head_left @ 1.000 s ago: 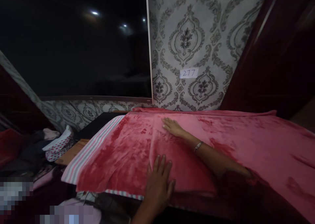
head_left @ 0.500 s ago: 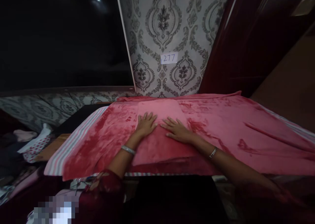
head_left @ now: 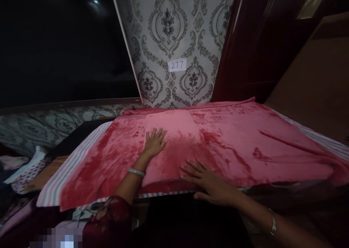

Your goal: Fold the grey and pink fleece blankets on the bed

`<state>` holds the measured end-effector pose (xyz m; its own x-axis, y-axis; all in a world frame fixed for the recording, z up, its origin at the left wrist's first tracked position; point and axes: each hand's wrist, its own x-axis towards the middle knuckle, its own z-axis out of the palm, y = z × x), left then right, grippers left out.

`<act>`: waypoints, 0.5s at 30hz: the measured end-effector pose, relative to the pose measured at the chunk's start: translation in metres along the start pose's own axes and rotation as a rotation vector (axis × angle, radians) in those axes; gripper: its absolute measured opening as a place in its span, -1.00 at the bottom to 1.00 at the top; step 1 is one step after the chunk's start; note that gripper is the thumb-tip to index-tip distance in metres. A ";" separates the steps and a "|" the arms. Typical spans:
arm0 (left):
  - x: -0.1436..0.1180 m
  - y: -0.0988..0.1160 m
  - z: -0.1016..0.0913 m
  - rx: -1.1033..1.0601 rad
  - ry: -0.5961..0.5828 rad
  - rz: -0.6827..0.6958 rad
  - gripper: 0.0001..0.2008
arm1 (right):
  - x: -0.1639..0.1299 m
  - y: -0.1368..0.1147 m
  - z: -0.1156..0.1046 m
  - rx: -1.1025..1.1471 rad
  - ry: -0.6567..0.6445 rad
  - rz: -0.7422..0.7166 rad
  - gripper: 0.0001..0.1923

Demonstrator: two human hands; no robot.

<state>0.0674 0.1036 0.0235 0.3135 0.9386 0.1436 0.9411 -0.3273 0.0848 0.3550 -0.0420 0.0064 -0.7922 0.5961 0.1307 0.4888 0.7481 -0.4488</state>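
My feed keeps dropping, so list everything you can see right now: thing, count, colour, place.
blanket: one, pink-red, spread over the surface
striped sheet: one, grey, white and pink stripes, under the blanket, showing at its left edge
number tag: one, white, reads 277, on the wall
wallpaper: grey damask pattern, behind the surface
dotted cloth: one, white with red dots, far left
left hand: flat on the blanket, bangle at wrist
right hand: flat at the blanket's near edge

A plush pink blanket (head_left: 218, 146) lies spread flat, its near-left part folded over.
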 end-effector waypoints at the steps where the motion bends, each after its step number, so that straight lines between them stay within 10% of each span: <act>1: 0.001 0.000 0.000 -0.003 0.001 0.000 -0.43 | -0.004 -0.001 -0.001 0.032 0.023 0.000 -0.33; 8: -0.016 -0.017 -0.010 -0.234 0.163 -0.165 -0.44 | -0.013 0.042 -0.011 0.078 0.558 0.223 -0.48; 15: -0.073 -0.037 -0.006 -1.268 0.232 -0.594 -0.22 | -0.010 0.090 0.010 0.278 0.786 0.488 -0.40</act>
<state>0.0091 0.0465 0.0160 -0.2266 0.9707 -0.0803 0.1348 0.1129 0.9844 0.4034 0.0158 -0.0441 -0.0048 0.9234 0.3837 0.5155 0.3311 -0.7903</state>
